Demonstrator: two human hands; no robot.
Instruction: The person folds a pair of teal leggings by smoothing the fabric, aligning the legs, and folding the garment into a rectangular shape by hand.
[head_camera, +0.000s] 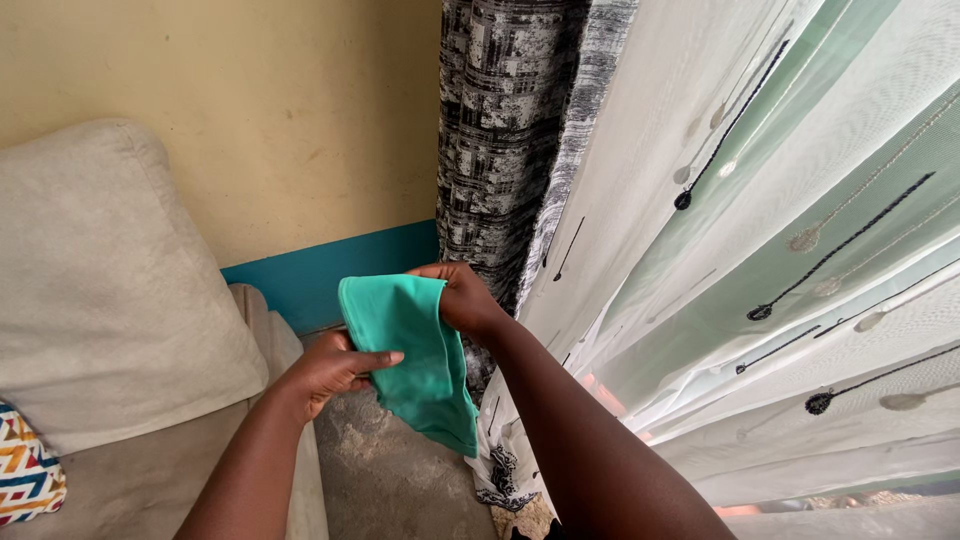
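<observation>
A green cloth (415, 350) hangs between my two hands at the middle of the head view. My left hand (335, 368) pinches its lower left edge, thumb laid across the front. My right hand (462, 296) grips the cloth's upper right corner. The lower end of the cloth droops free above the grey concrete floor (390, 470). Both forearms reach in from the bottom of the view.
A beige sofa with a large cushion (100, 290) stands at the left, with a patterned pillow (28, 475) at its corner. A grey-black curtain (500, 130) and a sheer white curtain (760, 250) hang at the right. Behind is a yellow wall with a teal skirting (320, 270).
</observation>
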